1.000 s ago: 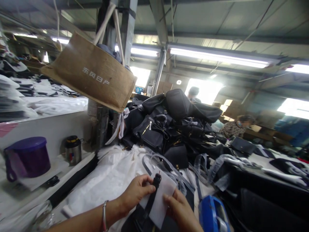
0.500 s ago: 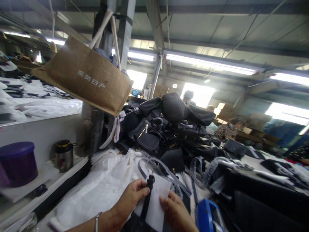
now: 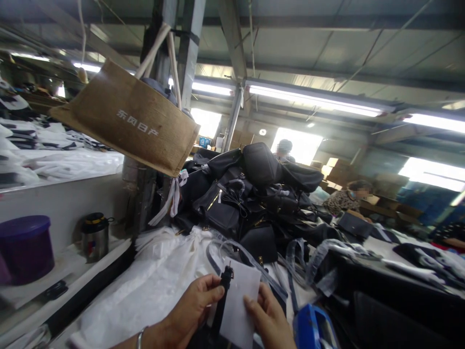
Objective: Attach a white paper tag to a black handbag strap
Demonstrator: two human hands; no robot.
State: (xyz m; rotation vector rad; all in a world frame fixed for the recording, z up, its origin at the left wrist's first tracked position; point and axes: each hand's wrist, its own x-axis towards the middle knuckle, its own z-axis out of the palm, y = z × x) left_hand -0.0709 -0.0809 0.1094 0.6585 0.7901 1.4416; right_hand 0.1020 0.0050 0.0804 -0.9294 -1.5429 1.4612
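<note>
- Heap of black bags [image 3: 272, 203] stands beyond the hands, at centre.
- White sheeting [image 3: 145, 286] lies left of the hands, before the heap.
- Brown bag [image 3: 127, 118] hangs tilted beside a post [image 3: 189, 53].
- Purple bucket [image 3: 27, 252] stands at far left.
- Right hand [image 3: 271, 315] is closed, thumb and fingers pinching the sheet [image 3: 241, 300] by its right edge.
- Left hand [image 3: 192, 303] is closed, thumb and fingers gripping the strap [image 3: 219, 310] below its buckle [image 3: 227, 272].
- Sheet is white, upright between the hands.
- Strap is black, steeply slanted before the sheet's left part; lower end is indistinct.
</note>
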